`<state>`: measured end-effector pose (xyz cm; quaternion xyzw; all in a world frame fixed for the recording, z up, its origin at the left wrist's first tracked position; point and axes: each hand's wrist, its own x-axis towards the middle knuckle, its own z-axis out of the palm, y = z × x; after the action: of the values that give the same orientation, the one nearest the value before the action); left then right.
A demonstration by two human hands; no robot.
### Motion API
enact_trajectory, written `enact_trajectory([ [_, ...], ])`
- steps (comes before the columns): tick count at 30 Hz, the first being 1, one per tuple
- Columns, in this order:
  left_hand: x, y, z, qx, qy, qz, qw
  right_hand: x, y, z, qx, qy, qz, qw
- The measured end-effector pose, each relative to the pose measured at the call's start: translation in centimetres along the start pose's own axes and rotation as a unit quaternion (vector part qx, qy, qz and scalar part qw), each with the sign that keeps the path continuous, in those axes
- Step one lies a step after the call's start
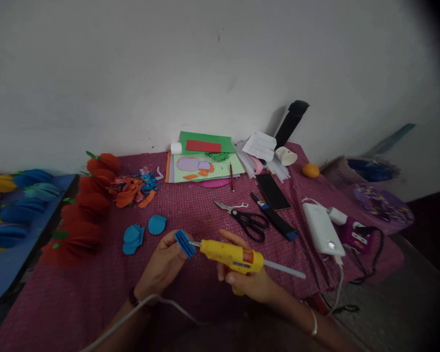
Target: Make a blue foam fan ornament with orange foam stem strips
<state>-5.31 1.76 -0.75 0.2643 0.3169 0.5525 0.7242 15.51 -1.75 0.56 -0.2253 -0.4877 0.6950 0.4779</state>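
Note:
My left hand (164, 264) pinches a small stack of folded blue paper pieces (185, 243), its layered edges turned to the right. In my right hand (251, 283) is a yellow glue gun (231, 255), fingers wrapped round its handle. A clear glue stick (284, 268) sticks out of its back end. The nozzle tip meets or nearly meets the blue paper; whether they touch I cannot tell. Beyond my left hand lie a single blue paper cutout (157, 224) and a small pile of blue cutouts (132, 238).
Red paper pumpkins (82, 234) line the left side, beside orange and blue scraps (139, 188). Scissors (247, 221), a box cutter (275, 217) and a phone (273, 191) lie right of centre. A white power bank (321, 227) and purple extension socket (358, 239) sit right. A white cable (132, 313) crosses my left forearm.

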Motion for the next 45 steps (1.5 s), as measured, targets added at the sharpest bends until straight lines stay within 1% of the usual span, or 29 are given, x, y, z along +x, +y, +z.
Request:
enact_trajectory([
  [3,0.0,0.0,0.0,0.003,0.008,0.006,1.000,-0.1,-0.2,0.0,-0.026,-0.006,-0.007,1.000],
  [7,-0.1,0.2,0.0,0.014,0.009,0.006,1.000,-0.2,-0.3,0.0,-0.088,-0.006,-0.023,0.996],
  [10,-0.2,0.4,0.3,0.046,0.019,0.005,0.999,-0.3,-0.4,-0.1,-0.130,-0.010,-0.035,0.991],
  [12,-0.2,0.6,0.6,0.076,0.026,0.024,0.997,-0.4,-0.6,-0.1,-0.163,-0.015,-0.043,0.986],
  [16,-0.1,0.7,0.8,0.096,0.030,0.074,0.992,-0.5,-1.2,0.0,-0.233,-0.036,-0.041,0.971],
  [19,-0.1,0.8,1.0,0.093,0.028,0.084,0.992,-0.6,-1.3,-0.1,-0.262,-0.046,-0.029,0.963],
  [22,-0.1,0.7,1.2,0.102,0.027,0.104,0.989,-0.7,-1.4,-0.2,-0.293,-0.047,-0.033,0.955],
  [25,-0.3,0.9,1.4,0.123,0.028,0.126,0.984,-0.8,-1.9,-0.2,-0.372,-0.047,-0.039,0.926],
  [27,-0.5,1.2,1.1,0.186,0.030,0.168,0.968,-0.8,-2.5,-0.2,-0.435,-0.048,-0.053,0.897],
  [29,-0.7,1.4,0.6,0.278,0.025,0.220,0.935,-0.8,-2.9,-0.1,-0.473,-0.053,-0.069,0.877],
  [31,-0.9,1.5,0.0,0.343,0.009,0.248,0.906,-0.8,-3.0,0.0,-0.482,-0.053,-0.075,0.871],
  [33,-0.9,1.4,-0.6,0.360,-0.015,0.250,0.899,-0.7,-2.8,0.2,-0.477,-0.043,-0.073,0.875],
  [35,-0.9,1.2,-0.7,0.352,-0.026,0.245,0.903,-0.6,-2.6,0.3,-0.464,-0.033,-0.069,0.882],
  [38,-0.9,1.1,-0.1,0.328,-0.015,0.233,0.915,-0.5,-2.5,0.4,-0.453,-0.023,-0.073,0.888],
  [42,-1.1,1.2,1.3,0.268,0.041,0.207,0.940,-0.5,-2.4,0.2,-0.449,-0.023,-0.079,0.890],
  [45,-1.0,1.2,1.8,0.207,0.082,0.186,0.957,-0.5,-2.1,0.0,-0.442,-0.022,-0.070,0.894],
])
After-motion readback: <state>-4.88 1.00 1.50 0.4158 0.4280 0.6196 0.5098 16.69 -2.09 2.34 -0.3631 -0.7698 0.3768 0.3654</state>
